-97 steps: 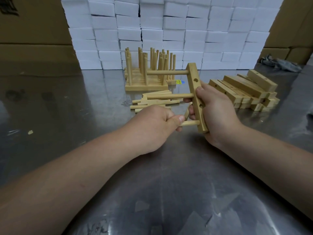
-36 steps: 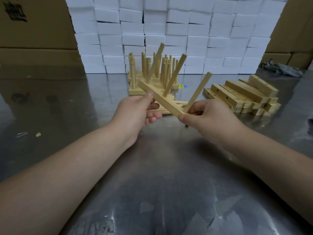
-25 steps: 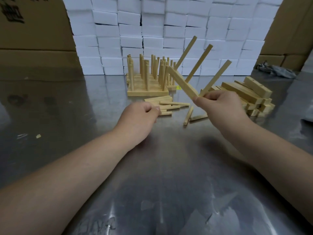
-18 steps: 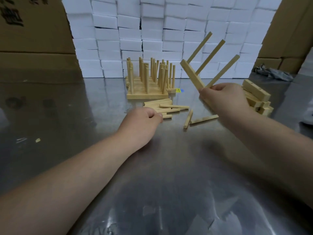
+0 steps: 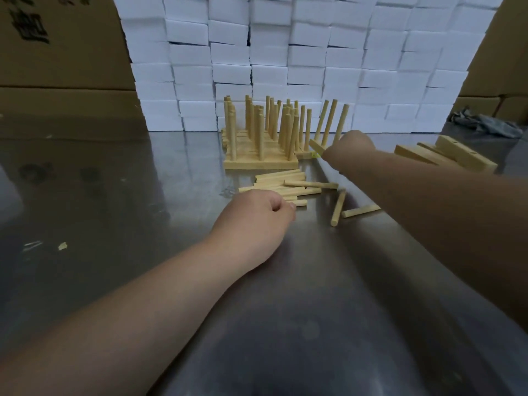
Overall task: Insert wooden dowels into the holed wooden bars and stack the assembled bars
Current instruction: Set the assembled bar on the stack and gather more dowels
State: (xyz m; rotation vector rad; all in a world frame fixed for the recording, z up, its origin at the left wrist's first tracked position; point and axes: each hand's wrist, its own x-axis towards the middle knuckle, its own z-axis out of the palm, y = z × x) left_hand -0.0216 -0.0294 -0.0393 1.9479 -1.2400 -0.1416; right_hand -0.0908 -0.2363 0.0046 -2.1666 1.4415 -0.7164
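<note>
At the left edge of the frame, brown cardboard boxes (image 5: 57, 52) stand behind the dull grey steel table (image 5: 114, 195). Low in the centre, my left hand (image 5: 254, 221) lies knuckles-up on the steel. Its fingers are curled under, with thumb and forefinger tips close together at the near edge of the heap of short round pale wooden dowels (image 5: 283, 184). I cannot tell whether it has pinched one.

Above the heap, mid-frame, sits the stack of assembled pale wooden bars (image 5: 260, 164). Its many pegs stand upright against the wall of white foam blocks (image 5: 314, 52).

Just right of the stack is the flat pale wooden bar with three dowels (image 5: 316, 145), gripped in my right hand (image 5: 350, 144). Only the bar's left end pokes out past my fist, and the back of the hand hides the fingers. That end is very near the stack's right edge, though I cannot make out whether it touches. The three pegs lean rightward, so the bar is tilted. Its long axis looks skewed against the stack's front bar, which runs straight across the frame.

The stack lies immediately left of my right hand, which is much the nearer one. I judge the bar needs levelling and squaring before it goes on.

Further right, two stray dowels (image 5: 338, 207) lie under my forearm. Beyond them is a loose pile of bare holed wooden bars (image 5: 463, 157), and a crumpled grey rag (image 5: 485, 124) lies at the upper right.
</note>
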